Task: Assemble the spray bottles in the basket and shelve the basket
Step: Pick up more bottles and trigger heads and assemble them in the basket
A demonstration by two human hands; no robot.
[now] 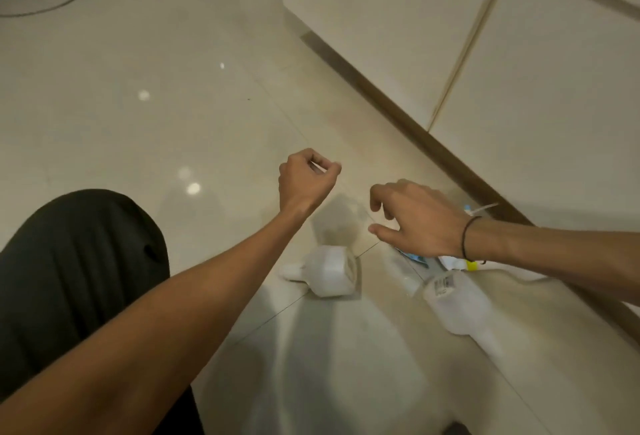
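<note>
Barely started: bottles lay loose on floor, no basket visible; your left hand pinched a thin tube, right hand fingers loosely spread, empty.

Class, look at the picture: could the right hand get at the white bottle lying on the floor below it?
Probably yes. The right hand hovers open above the floor, holding nothing, and nothing lies between it and the white bottle.
</note>
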